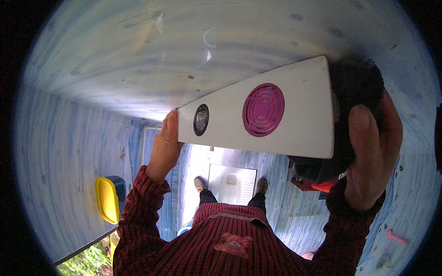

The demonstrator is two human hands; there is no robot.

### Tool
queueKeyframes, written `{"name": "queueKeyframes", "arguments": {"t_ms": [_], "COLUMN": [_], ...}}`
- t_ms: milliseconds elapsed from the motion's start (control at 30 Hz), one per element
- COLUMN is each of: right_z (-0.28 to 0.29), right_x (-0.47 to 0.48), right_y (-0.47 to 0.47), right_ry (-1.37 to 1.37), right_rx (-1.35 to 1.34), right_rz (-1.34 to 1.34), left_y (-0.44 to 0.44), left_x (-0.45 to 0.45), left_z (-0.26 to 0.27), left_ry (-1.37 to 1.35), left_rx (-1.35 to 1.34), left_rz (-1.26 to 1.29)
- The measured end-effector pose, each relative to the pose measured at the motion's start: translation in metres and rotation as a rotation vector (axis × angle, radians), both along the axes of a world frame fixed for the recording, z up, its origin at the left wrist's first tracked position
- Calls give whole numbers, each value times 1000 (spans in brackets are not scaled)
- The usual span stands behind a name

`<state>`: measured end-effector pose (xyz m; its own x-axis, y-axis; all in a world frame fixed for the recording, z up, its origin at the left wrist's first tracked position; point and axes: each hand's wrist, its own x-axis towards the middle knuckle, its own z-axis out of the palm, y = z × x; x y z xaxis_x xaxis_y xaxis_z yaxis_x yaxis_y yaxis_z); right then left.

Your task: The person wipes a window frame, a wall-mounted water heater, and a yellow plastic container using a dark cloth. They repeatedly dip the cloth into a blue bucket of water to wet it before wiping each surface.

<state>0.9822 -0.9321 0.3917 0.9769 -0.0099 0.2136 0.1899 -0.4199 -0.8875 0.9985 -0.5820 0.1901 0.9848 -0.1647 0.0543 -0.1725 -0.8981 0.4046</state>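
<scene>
A white rectangular panel [304, 114], perhaps a shelf or the side of a wall box, lies against the blue-and-white wall before me. It bears a magenta round ringed piece [263, 109] and a smaller dark oval piece [201, 119]. At its left end, my left hand [165, 148] rests with the fingers on the edge. Around a dark fuzzy cloth [359, 82], my right hand [371, 148] is closed, pressing it at the panel's right end. Part of the right fingers is hidden behind the cloth.
Below, a white squat toilet [231, 186] is set in the floor between my shoes. A yellow-rimmed container [107, 200] is on the left wall, above an opening with greenery [89, 258]. A pink hook-like item [397, 237] is at right, and a red object [323, 186] is beneath the cloth.
</scene>
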Motion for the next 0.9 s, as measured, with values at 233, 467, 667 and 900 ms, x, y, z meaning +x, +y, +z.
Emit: {"name": "queueKeyframes", "arguments": {"t_ms": [233, 467, 667, 900], "right_z": [-15, -20, -25, -18], "right_x": [1, 0, 4, 2], "right_y": [-22, -38, -36, -14], "right_ry": [-186, -231, -329, -212], "right_rx": [-201, -313, -365, -169], "right_rz": [-9, 34, 12, 24], "left_y": [-2, -4, -3, 0], "left_x": [2, 0, 0, 0], "left_z": [6, 8, -1, 3], "left_ry": [43, 39, -43, -78], "left_rx": [-27, -11, 10, -1], "left_rz": [-7, 16, -23, -55]}}
